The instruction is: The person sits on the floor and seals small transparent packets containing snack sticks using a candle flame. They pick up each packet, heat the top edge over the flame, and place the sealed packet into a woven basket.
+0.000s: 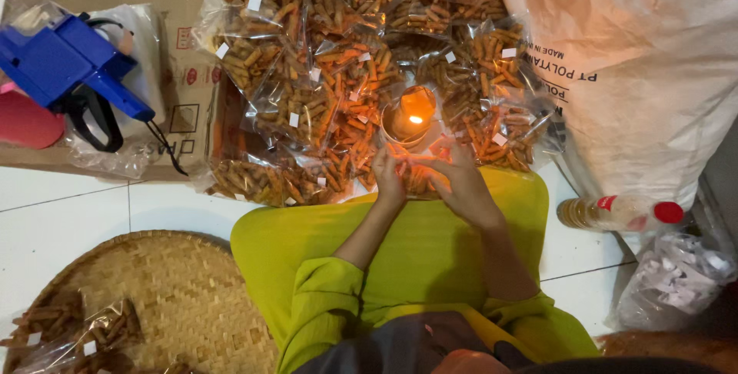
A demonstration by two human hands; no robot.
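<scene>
My left hand [388, 172] and my right hand [460, 176] are raised together over my lap, pinching the edge of a small clear snack bag [419, 176] of orange stick snacks. Just beyond my fingers a small flame burns in a round candle holder [410, 118]. A heap of filled clear snack packets [323, 82] with small white labels lies behind the candle. I wear lime-green clothes [415, 251].
A blue label gun [65, 59] rests on a cardboard box [192, 89] at the left. A woven bamboo tray [177, 297] with a few packets lies at the lower left. A large white sack [638, 74], a red-capped bottle [619, 212] and a bag of paper slips [676, 278] stand right.
</scene>
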